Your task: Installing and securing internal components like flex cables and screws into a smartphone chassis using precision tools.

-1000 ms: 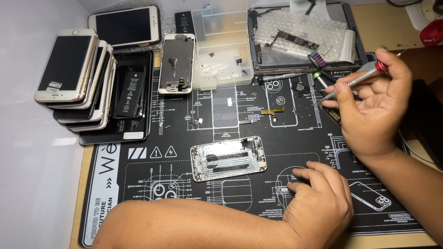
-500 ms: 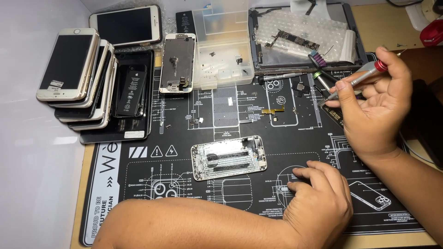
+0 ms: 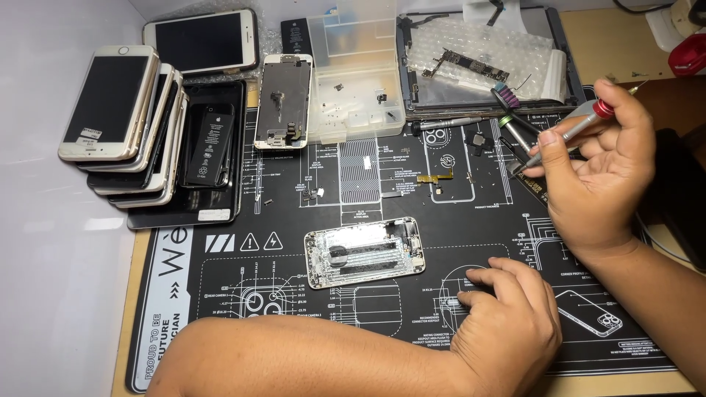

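An opened silver phone housing [image 3: 365, 251] lies in the middle of the black repair mat [image 3: 220, 294]. My left hand [image 3: 507, 323] rests on the mat just right of the housing, fingers curled down with the fingertips pressing on the mat; whether they pinch a small part is hidden. My right hand [image 3: 599, 173] is raised at the right and grips a silver screwdriver [image 3: 566, 136] with a red cap, tip pointing down-left. A small gold flex part [image 3: 435, 179] lies on the mat above the housing.
A stack of phones [image 3: 125, 125] and a black battery [image 3: 209, 143] sit at the left. A screen assembly [image 3: 283, 99], a clear parts box [image 3: 357, 73] and a tray with a circuit board [image 3: 471, 66] line the back. More screwdrivers [image 3: 515, 132] lie near my right hand.
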